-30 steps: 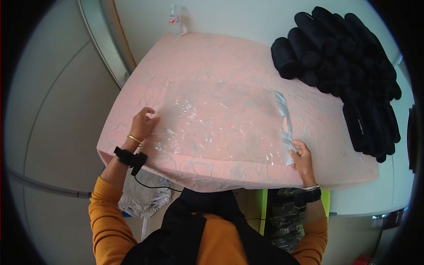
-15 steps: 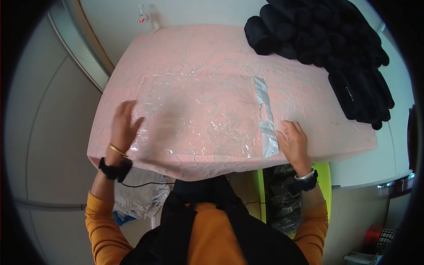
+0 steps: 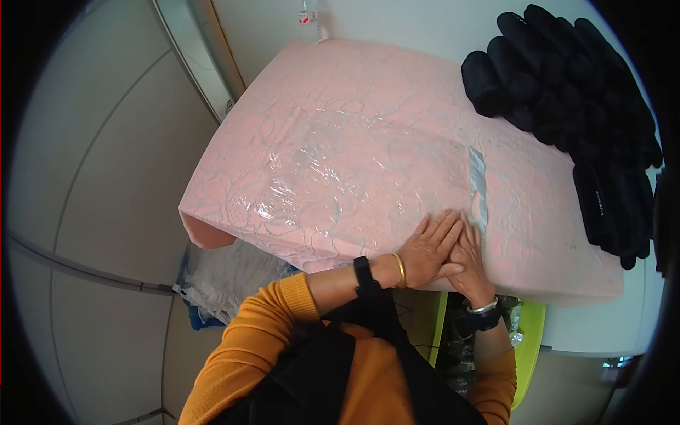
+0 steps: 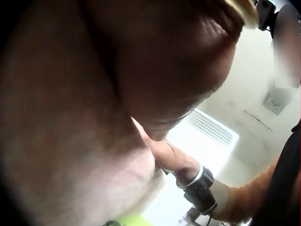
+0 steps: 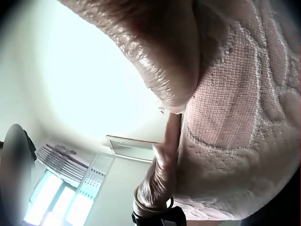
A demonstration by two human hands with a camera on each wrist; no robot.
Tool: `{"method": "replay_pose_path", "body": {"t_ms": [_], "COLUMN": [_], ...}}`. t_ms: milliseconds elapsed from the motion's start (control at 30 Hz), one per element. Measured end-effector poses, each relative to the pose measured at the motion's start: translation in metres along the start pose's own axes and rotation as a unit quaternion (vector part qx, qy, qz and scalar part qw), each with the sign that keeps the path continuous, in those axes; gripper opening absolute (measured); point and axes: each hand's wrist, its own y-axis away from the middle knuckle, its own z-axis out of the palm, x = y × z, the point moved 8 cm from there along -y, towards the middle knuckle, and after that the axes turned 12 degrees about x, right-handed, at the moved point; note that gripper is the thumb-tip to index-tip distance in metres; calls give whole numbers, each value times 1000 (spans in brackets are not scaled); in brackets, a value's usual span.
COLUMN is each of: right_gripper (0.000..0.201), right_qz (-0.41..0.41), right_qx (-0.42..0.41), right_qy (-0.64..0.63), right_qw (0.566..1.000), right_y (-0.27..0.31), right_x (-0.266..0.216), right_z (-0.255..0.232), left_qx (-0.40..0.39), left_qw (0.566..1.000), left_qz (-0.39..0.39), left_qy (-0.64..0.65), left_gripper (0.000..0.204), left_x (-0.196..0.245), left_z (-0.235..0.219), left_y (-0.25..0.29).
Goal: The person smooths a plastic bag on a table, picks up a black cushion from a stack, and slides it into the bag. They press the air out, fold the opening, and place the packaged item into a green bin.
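A clear plastic bag point(image 3: 354, 177) lies flat on the pink cloth point(image 3: 552, 248), with a silvery strip point(image 3: 477, 185) along its right side. My left hand point(image 3: 427, 253) rests palm down, fingers extended, over the bag's lower right corner. Beside it, partly touching it, my right hand point(image 3: 471, 262) lies flat with fingers stretched toward the strip's lower end. In the left wrist view, skin of my left hand point(image 4: 174, 70) fills much of the picture. The right wrist view shows my right hand point(image 5: 155, 47) against the cloth point(image 5: 225, 103).
Black rolled bundles point(image 3: 567, 92) are piled at the back right. A clear bottle point(image 3: 308, 20) stands at the back left. Below the table are crumpled plastic point(image 3: 234, 276) on the left and a green container point(image 3: 530, 347) holding dark packages on the right.
My left hand has moved from the bag's left side across to its lower right corner, beside my right hand. My right hand let go of the strip and now lies flat. The head view has shifted.
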Motion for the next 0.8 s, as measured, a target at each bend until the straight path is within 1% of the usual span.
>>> {"method": "replay_pose_path", "body": {"t_ms": [100, 133, 200, 267, 333, 400, 467, 500, 567, 667, 733, 767, 800], "right_gripper": [59, 59, 66, 69, 74, 77, 76, 75, 75, 76, 75, 74, 74], "right_qz": [69, 70, 93, 98, 101, 106, 106, 108, 116, 125, 108, 98, 103], "right_qx": [-60, -61, -81, -93, -89, -86, -89, -90, -81, -61, -54, -49, -46], "right_qy": [72, 69, 66, 62, 65, 68, 69, 73, 72, 72, 42, 25, 34], "right_qw": [993, 993, 990, 989, 989, 988, 988, 987, 987, 988, 992, 994, 993], "right_y": [-3, -4, -7, -10, -7, -7, -8, -8, -6, -4, -3, -2, 0], "right_x": [2, -1, -1, 0, 2, 4, 2, 2, 3, 5, 2, 3, 9], "right_z": [-7, -9, -10, -7, -7, -6, -6, -8, -8, -8, -9, -14, -22], "left_qx": [-91, -94, -113, -119, -100, -82, -94, -93, -96, -91, -86, -108, -130], "left_qw": [991, 991, 984, 976, 967, 943, 912, 915, 901, 904, 910, 907, 901], "left_qz": [56, 54, 55, 18, -44, -79, -162, -156, -234, -230, -219, -230, -243], "left_qy": [-77, -77, -122, -180, -231, -314, -365, -360, -353, -350, -341, -337, -334], "left_gripper": [81, 81, 82, 83, 80, 78, 75, 75, 74, 75, 75, 76, 76], "left_x": [-18, -26, -45, -80, -119, -157, -182, -183, -196, -197, -198, -201, -203], "left_z": [-13, -24, -50, -82, -123, -163, -194, -201, -215, -218, -216, -216, -219], "left_y": [26, 32, 42, 54, 68, 85, 95, 97, 106, 109, 107, 108, 108]}}
